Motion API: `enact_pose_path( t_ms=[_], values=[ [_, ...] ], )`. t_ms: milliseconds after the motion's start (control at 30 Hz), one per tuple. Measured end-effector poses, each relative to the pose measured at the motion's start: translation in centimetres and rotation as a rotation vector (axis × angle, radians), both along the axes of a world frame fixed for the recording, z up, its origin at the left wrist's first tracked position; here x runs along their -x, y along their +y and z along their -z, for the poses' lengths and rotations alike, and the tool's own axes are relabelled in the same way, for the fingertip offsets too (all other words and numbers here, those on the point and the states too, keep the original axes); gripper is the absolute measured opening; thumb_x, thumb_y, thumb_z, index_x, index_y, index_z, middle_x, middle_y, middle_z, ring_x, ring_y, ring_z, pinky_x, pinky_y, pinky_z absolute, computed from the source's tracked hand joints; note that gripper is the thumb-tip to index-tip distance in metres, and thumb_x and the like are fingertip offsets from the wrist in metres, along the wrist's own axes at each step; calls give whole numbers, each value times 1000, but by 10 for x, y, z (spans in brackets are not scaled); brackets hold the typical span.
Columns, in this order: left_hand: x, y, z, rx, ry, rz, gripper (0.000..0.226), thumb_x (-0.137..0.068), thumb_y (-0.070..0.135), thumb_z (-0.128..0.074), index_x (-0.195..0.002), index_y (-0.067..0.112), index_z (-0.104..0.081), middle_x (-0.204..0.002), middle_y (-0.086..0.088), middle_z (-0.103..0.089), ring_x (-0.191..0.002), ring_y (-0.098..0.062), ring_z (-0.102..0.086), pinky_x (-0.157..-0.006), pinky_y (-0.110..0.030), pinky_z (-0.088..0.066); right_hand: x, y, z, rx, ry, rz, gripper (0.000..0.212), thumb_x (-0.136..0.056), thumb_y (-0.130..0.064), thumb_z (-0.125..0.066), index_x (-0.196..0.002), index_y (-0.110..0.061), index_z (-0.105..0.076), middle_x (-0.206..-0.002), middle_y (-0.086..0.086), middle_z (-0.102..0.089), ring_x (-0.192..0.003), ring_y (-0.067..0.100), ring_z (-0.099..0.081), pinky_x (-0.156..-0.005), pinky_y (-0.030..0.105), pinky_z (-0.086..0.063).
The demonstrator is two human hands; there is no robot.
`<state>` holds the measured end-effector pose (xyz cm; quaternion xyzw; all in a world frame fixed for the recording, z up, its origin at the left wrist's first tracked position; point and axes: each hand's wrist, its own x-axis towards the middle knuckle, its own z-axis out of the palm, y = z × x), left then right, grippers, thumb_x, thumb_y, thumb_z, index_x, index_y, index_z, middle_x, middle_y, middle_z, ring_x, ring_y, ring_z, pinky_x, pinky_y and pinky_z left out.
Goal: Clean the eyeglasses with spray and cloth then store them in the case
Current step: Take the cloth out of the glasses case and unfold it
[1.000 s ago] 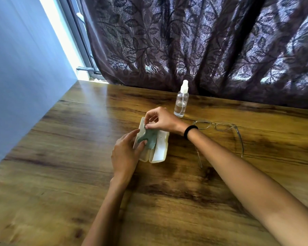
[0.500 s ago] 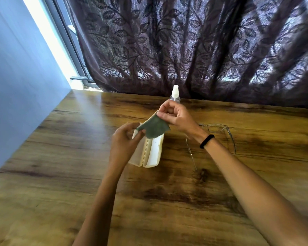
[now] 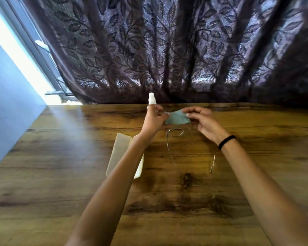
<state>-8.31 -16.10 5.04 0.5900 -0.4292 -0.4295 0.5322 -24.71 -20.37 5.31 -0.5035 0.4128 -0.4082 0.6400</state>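
Observation:
A small grey-green cloth (image 3: pixel 177 118) is stretched between my two hands above the table. My left hand (image 3: pixel 154 121) pinches its left edge and my right hand (image 3: pixel 204 121) pinches its right edge. Thin wire-framed eyeglasses (image 3: pixel 175 132) lie open on the wooden table (image 3: pixel 60 157) just below the cloth, temples pointing toward me. A cream case (image 3: pixel 118 153) lies open to the left, partly under my left forearm. The spray bottle's white cap (image 3: pixel 151 98) shows behind my left hand; its body is hidden.
A dark leaf-patterned curtain (image 3: pixel 167 50) hangs along the table's far edge. A blue wall (image 3: pixel 7 112) borders the left side, with a bright window gap (image 3: pixel 25 59) beside it. A black band (image 3: pixel 227 142) sits on my right wrist.
The cloth has been lifted out of the case and carried right and farther away. My left hand left the case and took the cloth's other edge. The camera view tilted upward.

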Motion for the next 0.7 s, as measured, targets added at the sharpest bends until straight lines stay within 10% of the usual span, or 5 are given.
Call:
enact_pose_path(
  t_ms=[267,533,700],
  values=[
    [11,-50,14,-33,-648,111,30,-84,-3,-53,-109,7,-67,-115,-8,-65,-108,-20,-57,-85,-12,-37,7,-38,6,403,669,33,26,-77,5,-66,-102,-4,-68,-110,8,-66,-102,19,-60,-89,32,-51],
    [16,-53,26,-133,-890,261,35,-84,3,-55,-118,8,-61,-118,-13,-63,-108,-28,-58,-88,-31,-45,6,-51,23,492,985,-66,20,-81,-4,-65,-99,-12,-71,-111,5,-68,-101,17,-62,-77,18,-40],
    [15,-33,20,-45,-934,202,34,-85,-4,-50,-117,4,-59,-109,-17,-67,-97,-29,-64,-85,-33,-52,28,-33,25,462,849,58,15,-84,-5,-62,-95,-10,-72,-103,6,-70,-88,11,-59,-70,16,-43]
  ],
)
